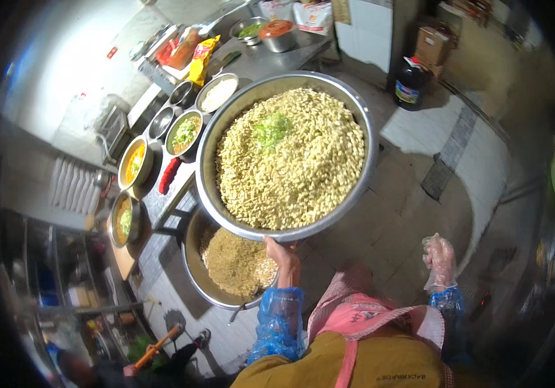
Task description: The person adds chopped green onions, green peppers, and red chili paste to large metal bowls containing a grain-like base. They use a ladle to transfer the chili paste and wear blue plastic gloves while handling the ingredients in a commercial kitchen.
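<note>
My left hand [282, 254] grips the lower rim of a wide stainless steel basin [203, 186]. Heaped in this basin are pale, small chopped pieces [301, 179], with a mound of chopped green onion [272, 132] on top. Off to the right, my right hand [440, 257], in a clear plastic glove, is held apart from the basin with its fingers curled; no object shows in it. Lower down, partly behind the raised basin, a second steel basin [192, 286] holds brown granular food [236, 262] over paler pieces, and a dark handle sticks out at its lower rim.
At left, a steel table [158, 199] bears several bowls of food, a red item [169, 175] and a yellow packet [203, 60]. A lidded pot [278, 36] stands farther back. A large dark bottle [409, 85] stands on the floor near cartons [432, 46]. At lower left, another person's hand holds an orange handle [158, 347].
</note>
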`<control>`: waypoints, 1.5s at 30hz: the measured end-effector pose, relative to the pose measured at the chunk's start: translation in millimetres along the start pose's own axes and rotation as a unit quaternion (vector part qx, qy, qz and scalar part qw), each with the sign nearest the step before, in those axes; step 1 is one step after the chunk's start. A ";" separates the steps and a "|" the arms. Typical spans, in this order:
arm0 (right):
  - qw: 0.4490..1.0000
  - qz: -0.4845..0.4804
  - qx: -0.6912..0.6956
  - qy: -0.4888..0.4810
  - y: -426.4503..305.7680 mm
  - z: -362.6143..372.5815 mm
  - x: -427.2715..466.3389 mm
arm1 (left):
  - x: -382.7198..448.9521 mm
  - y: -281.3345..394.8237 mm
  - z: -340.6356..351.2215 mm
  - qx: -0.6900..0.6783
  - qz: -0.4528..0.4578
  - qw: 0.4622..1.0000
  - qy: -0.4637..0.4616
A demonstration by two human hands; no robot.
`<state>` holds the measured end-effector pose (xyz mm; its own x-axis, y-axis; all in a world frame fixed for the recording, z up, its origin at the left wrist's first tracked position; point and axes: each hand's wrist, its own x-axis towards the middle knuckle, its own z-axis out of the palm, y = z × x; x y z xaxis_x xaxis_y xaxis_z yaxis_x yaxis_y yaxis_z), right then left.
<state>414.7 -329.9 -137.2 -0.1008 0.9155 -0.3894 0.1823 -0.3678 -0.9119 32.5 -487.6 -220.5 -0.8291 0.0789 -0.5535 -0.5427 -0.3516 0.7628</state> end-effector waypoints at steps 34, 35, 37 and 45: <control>0.857 -0.094 0.046 -0.504 -539.4 656.4 938.0 | 8.4 -8.5 282.8 0.194 0.216 0.851 0.438; 0.877 -0.086 0.096 -0.463 -538.0 698.7 958.2 | 22.1 -7.5 306.5 0.196 0.215 0.849 0.441; 0.867 -0.027 0.047 -0.495 -505.8 794.3 953.7 | -6.0 -8.1 352.5 0.218 0.193 0.823 0.487; 0.817 -0.306 -0.356 -0.335 -501.6 960.2 1025.9 | 49.2 15.4 493.0 0.265 0.117 0.810 0.510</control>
<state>-719.3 637.4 -204.0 -0.8549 0.5108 -0.0901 0.3961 0.5308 -0.7493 -82.9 -29.3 -71.2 -0.5212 -0.8393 -0.1545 -0.5920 0.2251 0.7739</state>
